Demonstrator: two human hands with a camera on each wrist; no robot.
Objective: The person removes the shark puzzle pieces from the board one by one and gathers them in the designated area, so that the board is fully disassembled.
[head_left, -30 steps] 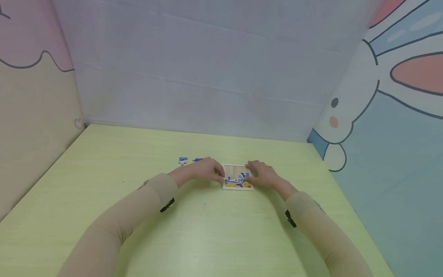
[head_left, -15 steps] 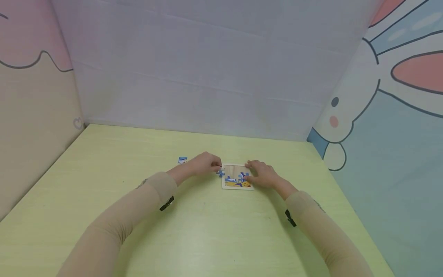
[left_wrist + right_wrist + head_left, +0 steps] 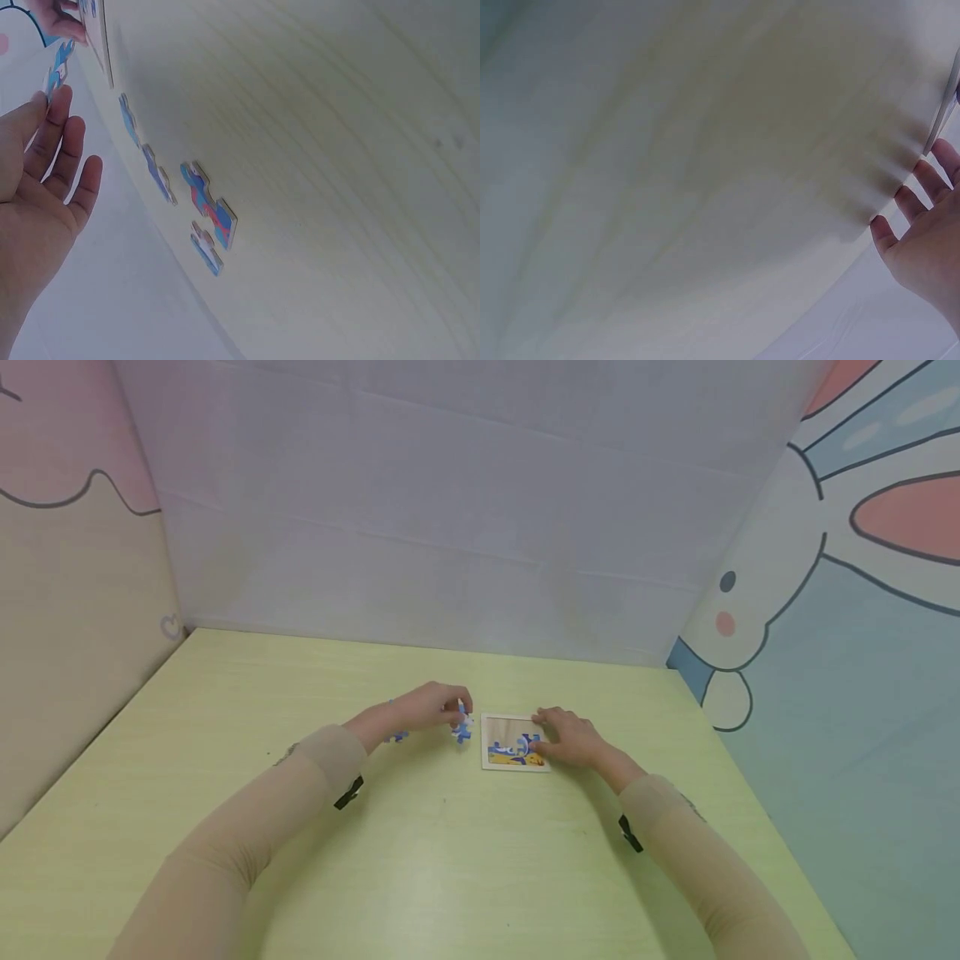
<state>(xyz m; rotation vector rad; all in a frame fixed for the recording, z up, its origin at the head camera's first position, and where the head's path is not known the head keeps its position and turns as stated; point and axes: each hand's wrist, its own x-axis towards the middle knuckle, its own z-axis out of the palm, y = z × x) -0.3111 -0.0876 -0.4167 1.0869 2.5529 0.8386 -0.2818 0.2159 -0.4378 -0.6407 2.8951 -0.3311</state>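
Blue puzzle piece pinched in left hand — right hand flat on puzzle board.

I see the puzzle board lying on the table, between my hands. My left hand holds a piece just left of the board; loose pieces lie further left, and my right hand rests on its right edge.
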